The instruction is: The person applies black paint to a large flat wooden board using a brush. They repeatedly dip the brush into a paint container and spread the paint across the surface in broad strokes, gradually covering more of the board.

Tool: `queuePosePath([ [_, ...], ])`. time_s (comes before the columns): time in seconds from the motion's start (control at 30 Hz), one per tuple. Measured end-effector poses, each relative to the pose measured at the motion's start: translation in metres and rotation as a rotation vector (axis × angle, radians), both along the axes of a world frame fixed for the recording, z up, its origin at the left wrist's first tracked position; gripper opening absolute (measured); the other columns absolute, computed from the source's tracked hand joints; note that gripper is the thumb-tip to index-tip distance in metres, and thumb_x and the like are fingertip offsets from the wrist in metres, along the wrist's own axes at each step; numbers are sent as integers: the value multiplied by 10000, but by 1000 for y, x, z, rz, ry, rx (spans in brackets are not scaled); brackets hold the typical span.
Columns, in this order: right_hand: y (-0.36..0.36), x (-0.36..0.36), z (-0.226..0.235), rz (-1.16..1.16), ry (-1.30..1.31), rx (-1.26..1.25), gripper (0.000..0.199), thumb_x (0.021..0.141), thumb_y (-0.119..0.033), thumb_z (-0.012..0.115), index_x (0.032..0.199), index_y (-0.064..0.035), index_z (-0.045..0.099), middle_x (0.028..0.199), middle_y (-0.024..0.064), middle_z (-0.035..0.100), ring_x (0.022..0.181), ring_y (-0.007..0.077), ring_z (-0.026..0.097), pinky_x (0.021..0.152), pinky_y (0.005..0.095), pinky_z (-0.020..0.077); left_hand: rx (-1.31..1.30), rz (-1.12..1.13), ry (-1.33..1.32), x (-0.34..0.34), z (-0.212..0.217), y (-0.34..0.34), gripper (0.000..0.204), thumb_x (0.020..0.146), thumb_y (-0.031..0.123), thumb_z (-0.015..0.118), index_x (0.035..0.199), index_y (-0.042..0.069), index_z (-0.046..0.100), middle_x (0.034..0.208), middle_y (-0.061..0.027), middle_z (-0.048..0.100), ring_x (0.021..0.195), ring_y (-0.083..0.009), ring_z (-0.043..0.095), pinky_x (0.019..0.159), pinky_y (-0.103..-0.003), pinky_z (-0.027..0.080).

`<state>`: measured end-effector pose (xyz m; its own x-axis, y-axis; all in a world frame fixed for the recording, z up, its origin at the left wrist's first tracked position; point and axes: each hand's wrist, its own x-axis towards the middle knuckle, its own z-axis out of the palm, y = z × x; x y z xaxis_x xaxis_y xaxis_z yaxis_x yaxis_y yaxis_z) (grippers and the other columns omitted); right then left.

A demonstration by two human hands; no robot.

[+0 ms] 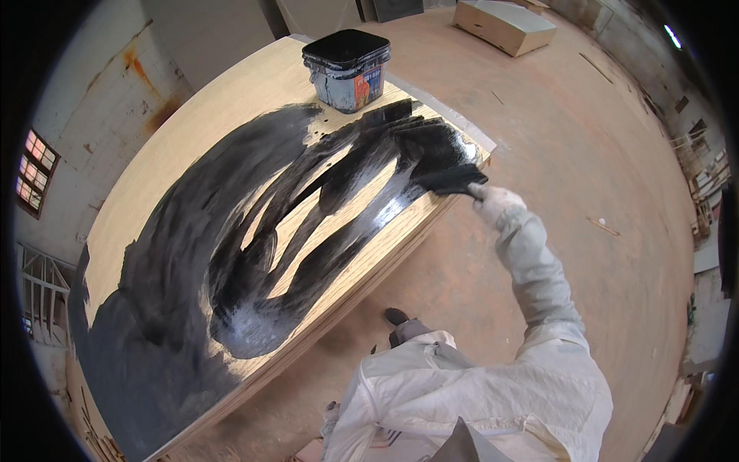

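Note:
My right hand (499, 203), in a pale glove, is closed round the handle of a wide brush (453, 180) coated in black. The brush lies at the right edge of a pale wooden board (162, 146), its head against the wet black paint. Broad glossy black strokes (308, 269) run across the board with bare wood grain between them. On the left the coating (162, 354) looks duller and more even. Low beside my body, what looks like my left hand (332, 413) is mostly hidden by my sleeve, so its fingers cannot be made out.
A square paint bucket (346, 85), smeared black, stands on the board's far side. The board tops a stack whose layered edge (362, 289) faces me. A low box-shaped stack (504, 29) sits on the dusty floor (616, 292) beyond. Dark and grey panels (223, 38) lean at the back.

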<state>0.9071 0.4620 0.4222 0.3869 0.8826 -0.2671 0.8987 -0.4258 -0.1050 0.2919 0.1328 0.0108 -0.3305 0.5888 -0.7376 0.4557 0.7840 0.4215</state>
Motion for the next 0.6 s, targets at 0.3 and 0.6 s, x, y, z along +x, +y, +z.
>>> queuePosePath([
  [0.3,-18,27,-9,236,-33,99,450,961,-288,593,1405,-287,664,1166,133,760,1085,334,728,943,430,579,-9,136,33,-16,7,-5,506,925,198,703,1371,-36,648,1299,-196,709,1182,-285,673,1028,-392,525],
  [0.6,-87,-141,7,344,28,-97,484,967,-285,588,1450,-293,621,1056,186,758,1001,367,732,891,468,579,7,153,-85,-18,-25,-22,547,949,202,661,1427,-54,593,1371,-209,651,1245,-299,616,1065,-386,484],
])
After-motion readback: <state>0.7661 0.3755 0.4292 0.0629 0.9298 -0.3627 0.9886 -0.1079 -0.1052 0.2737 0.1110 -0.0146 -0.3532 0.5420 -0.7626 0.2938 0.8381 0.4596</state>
